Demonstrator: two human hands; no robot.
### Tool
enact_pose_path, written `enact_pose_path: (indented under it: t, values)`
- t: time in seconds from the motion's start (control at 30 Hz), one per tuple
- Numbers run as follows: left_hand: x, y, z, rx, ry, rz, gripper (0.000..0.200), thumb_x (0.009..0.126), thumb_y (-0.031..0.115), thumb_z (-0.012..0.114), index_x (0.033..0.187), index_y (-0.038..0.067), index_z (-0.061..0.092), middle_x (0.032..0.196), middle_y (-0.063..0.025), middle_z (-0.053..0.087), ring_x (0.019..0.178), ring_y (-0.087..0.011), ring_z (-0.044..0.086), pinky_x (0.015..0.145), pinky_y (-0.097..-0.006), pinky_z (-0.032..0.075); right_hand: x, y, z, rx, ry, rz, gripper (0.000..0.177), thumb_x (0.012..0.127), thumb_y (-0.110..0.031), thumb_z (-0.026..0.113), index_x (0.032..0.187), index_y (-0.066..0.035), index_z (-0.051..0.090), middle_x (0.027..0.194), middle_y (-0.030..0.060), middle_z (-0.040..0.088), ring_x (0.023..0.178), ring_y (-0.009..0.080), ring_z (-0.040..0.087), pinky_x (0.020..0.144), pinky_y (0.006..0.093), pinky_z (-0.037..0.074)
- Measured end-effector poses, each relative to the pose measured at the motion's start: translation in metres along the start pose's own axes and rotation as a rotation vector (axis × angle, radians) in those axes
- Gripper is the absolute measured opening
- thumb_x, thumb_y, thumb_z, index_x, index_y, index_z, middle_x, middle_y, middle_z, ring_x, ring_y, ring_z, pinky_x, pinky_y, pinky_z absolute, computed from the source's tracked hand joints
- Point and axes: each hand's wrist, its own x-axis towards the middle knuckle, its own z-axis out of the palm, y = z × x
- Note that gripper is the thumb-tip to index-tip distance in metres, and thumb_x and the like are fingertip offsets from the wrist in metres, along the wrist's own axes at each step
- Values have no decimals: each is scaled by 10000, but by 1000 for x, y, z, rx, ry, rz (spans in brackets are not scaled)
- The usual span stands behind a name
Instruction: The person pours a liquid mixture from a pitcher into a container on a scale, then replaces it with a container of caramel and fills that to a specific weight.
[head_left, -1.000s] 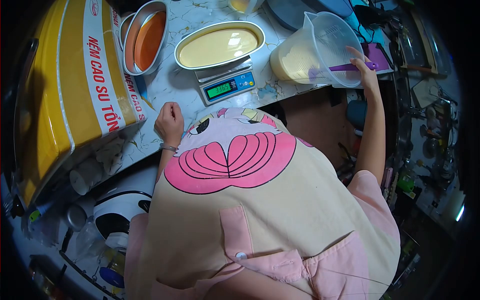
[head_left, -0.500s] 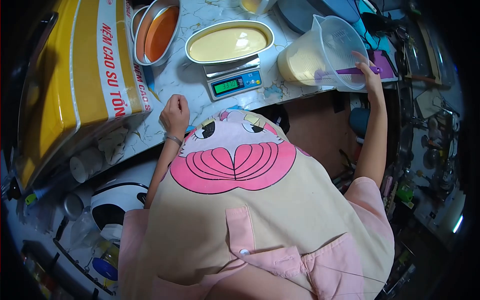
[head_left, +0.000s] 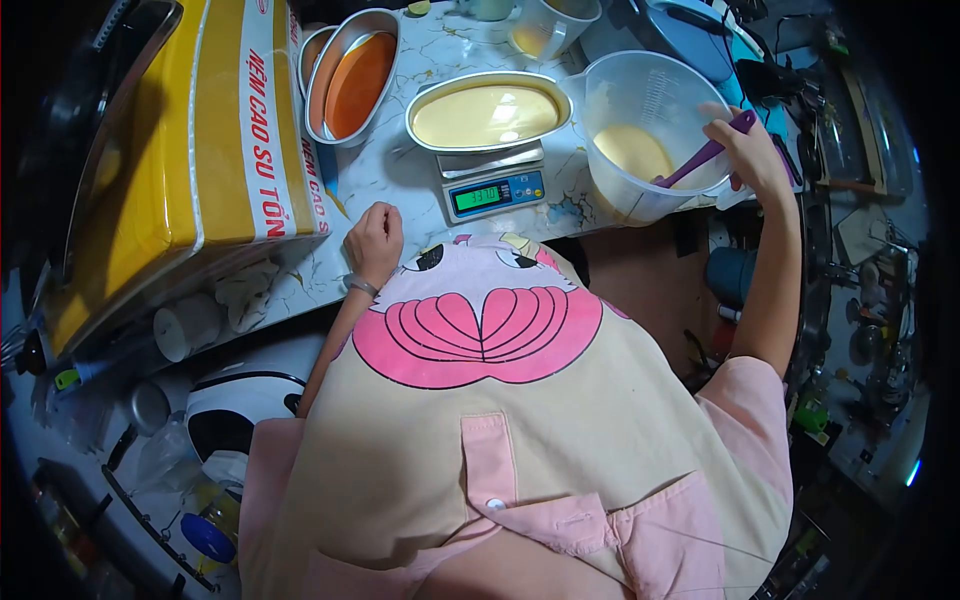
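Observation:
My right hand (head_left: 752, 158) is closed at the handle side of a large clear plastic measuring jug (head_left: 640, 90). A purple spatula (head_left: 705, 156) leans in the jug, its handle beside my fingers, its lower end by the pale yellow liquid (head_left: 634, 150). My left hand (head_left: 376, 236) rests with curled fingers near the table's front edge, holding nothing visible. Between the hands, a small digital scale (head_left: 493, 196) reads about 337.0. An oval metal mould (head_left: 412, 118) with pale yellow liquid sits on it.
Another oval mould (head_left: 390, 95) with an amber layer stands at left, partly over a further one. A yellow box (head_left: 150, 130) borders the left side. Behind are a smaller clear jug (head_left: 553, 38) and a blue-grey container (head_left: 690, 35). The marbled table (head_left: 420, 195) ends before my apron.
The measuring jug has gone from tilted to more upright, and the spatula now slants upward beside my right hand. The whole view has shifted slightly; my left hand stays near the table edge.

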Motion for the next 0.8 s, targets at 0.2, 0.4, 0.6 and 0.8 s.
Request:
enact_pose_path:
  t: [0.2,0.4,0.6,0.8]
  values:
    - [0,1,0,-20,-16,13,127,877,162,587,792,69,595,684,-99,615,589,-319,603,515,-409,451,2,-35,-2,-388,-78,-13,492,800,-257,525,1239,-45,594,745,97,618,426,130,483,403,283,405]
    - [-1,0,1,-32,1,-19,141,870,187,608,801,64,616,672,-107,615,588,-311,609,523,-392,447,5,-53,6,-439,-11,-153,286,791,-232,485,703,34,549,480,100,512,360,209,527,406,326,444]
    - [-1,0,0,-11,-11,2,123,881,177,580,811,78,599,680,-96,612,591,-322,602,516,-412,451,20,-56,6,-493,-36,-169,272,773,-222,497,747,44,545,518,110,529,377,217,544,397,331,453]
    - [-1,-1,1,-28,-8,1,116,879,172,583,810,80,601,684,-96,616,590,-319,603,516,-411,452,24,-56,8,-505,-45,-167,236,739,-197,498,762,37,522,526,103,528,365,224,540,372,343,441]
